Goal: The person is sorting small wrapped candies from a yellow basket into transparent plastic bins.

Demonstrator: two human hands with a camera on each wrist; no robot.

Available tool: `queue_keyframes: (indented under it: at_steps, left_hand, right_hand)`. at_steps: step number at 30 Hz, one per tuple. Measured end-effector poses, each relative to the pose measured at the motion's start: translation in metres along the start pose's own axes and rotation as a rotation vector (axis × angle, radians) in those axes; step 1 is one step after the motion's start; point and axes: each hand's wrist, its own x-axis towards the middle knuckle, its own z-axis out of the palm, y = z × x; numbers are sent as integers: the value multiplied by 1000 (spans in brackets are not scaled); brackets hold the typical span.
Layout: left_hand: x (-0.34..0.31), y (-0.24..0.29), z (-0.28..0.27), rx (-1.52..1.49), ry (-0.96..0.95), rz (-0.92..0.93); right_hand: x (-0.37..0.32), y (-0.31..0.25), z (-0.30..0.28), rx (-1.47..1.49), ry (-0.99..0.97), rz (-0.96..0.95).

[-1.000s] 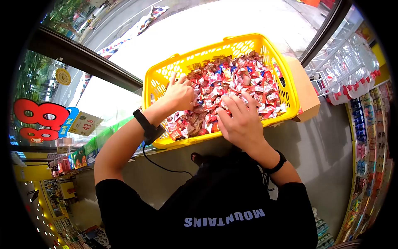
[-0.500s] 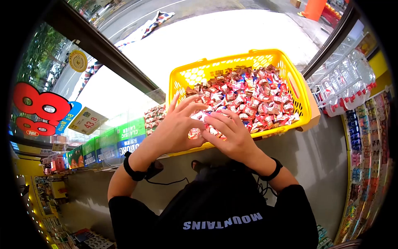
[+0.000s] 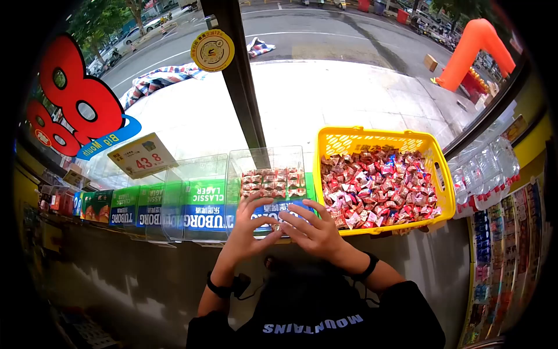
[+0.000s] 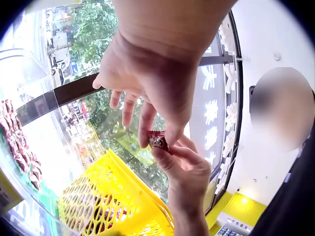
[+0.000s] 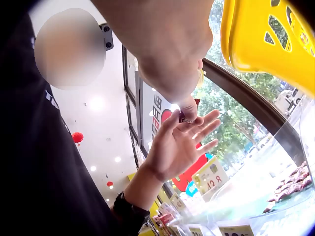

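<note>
A small red-wrapped candy [image 4: 157, 141] is pinched between the thumb and index finger of my left hand [image 3: 249, 234]. My right hand [image 3: 317, 234] meets it there, its thumb and fingers also on the wrapper. The left hand's other fingers are spread apart. Both hands hover before a clear plastic box [image 3: 235, 166] that contains neat rows of wrapped candies [image 3: 273, 181]. To the right, a yellow basket [image 3: 444, 200] holds a loose heap of similar candies [image 3: 378, 189].
Green and blue beer cartons [image 3: 204, 203] line the window ledge to the left, under clear covers. A price card [image 3: 142, 156] hangs there. Bottled water [image 3: 485, 171] stands beyond the basket, near stocked shelves [image 3: 505, 256]. A dark window post [image 3: 239, 87] rises behind the box.
My hands were in the basket among the candies, then came together over its left side. They have since moved left to the clear box with a candy. The head view has tilted up.
</note>
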Motion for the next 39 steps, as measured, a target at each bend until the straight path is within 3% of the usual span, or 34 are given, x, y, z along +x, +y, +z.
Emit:
queue_keyframes:
  at_steps: [4,6,10,16,21,29,33,39]
  left_hand:
    - [-22,-39,-11,-68,28,-54]
    - [-26,-52,-17,32,29,-3]
    - [-33,-88,-15,229,37,93]
    - [-38,-114,-9,341,42,187]
    - [-37,-133,-15,412,47,159]
    - [-23,-160,-4,502,31,-189]
    - [-25,-153,-11,592,-13,-208]
    - [-25,-152,-9,503,18,-201]
  right_hand:
    - [6,-14,37,14,-66,25]
    - [4,-15,53,21,-103,34]
    - [6,-22,73,119,-253,229]
    - [-1,-20,109,146,-235,277]
    - [10,-16,131,144,-239,311]
    - [21,27,192,-63,-382,305]
    - [13,36,223,-132,-576,367]
    - [-10,40,256,-216,-555,332]
